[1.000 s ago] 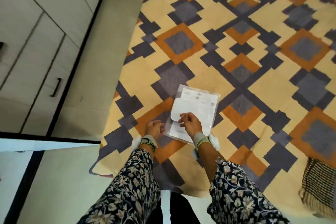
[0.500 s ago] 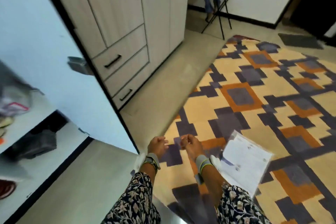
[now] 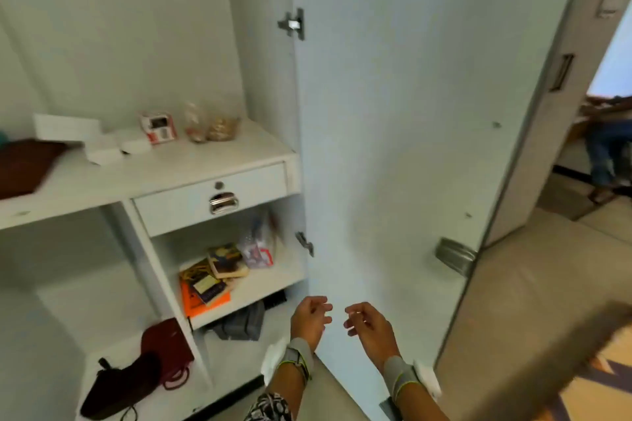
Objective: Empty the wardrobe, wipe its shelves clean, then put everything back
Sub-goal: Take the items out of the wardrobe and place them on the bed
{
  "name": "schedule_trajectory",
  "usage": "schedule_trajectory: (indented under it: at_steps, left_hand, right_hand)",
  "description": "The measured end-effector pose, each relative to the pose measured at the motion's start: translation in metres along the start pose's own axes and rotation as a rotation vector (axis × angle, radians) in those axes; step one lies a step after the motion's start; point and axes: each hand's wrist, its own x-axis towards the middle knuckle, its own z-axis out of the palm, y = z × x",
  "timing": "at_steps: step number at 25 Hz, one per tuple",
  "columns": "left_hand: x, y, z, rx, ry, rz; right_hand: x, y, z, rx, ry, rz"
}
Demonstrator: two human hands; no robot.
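Observation:
The white wardrobe (image 3: 147, 178) stands open in front of me, its door (image 3: 393, 133) swung out to the right. My left hand (image 3: 309, 319) and my right hand (image 3: 367, 326) hover empty before the door's lower part, fingers loosely curled. The upper shelf holds a red-and-white box (image 3: 158, 127), two clear jars (image 3: 213, 125), white boxes (image 3: 65, 128) and a brown flat item (image 3: 24, 166). A small shelf below the drawer (image 3: 212, 198) carries a pile of books (image 3: 212, 278) and a plastic packet (image 3: 258, 246). Dark bags (image 3: 136, 376) and grey cloth (image 3: 239, 323) lie on the bottom.
A patterned rug (image 3: 588, 383) covers the floor at lower right. Beyond the door edge, a doorway (image 3: 608, 133) shows a seated person's legs. The floor between the door and the rug is bare tile.
My view swung from the rug, where my hands left a plastic-wrapped paper packet, up and left to the open wardrobe. Both hands came away empty and now hover near the door.

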Motion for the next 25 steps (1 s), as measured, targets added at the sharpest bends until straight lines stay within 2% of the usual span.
schedule_trajectory:
  at_steps: [6, 8, 14, 18, 22, 25]
  left_hand:
    - [0.08, 0.098, -0.109, -0.123, 0.227, 0.205]
    - [0.1, 0.126, -0.132, -0.122, 0.272, 0.273]
    - [0.159, 0.213, -0.193, -0.178, 0.547, 0.406]
    - [0.194, 0.237, -0.232, -0.055, 0.687, 0.429]
    - [0.242, 0.256, -0.283, 0.019, 0.796, 0.43]
    - [0.293, 0.266, -0.323, 0.127, 0.824, 0.409]
  right_hand:
    - [0.1, -0.11, 0.101, -0.022, -0.127, -0.251]
    - [0.134, -0.142, 0.124, -0.008, -0.128, -0.336]
    - [0.232, -0.233, 0.198, -0.043, -0.288, -0.559]
    - [0.287, -0.262, 0.24, -0.106, -0.337, -0.658]
    - [0.345, -0.287, 0.288, -0.134, -0.296, -0.691]
    - [0.386, -0.303, 0.322, -0.151, -0.171, -0.646]
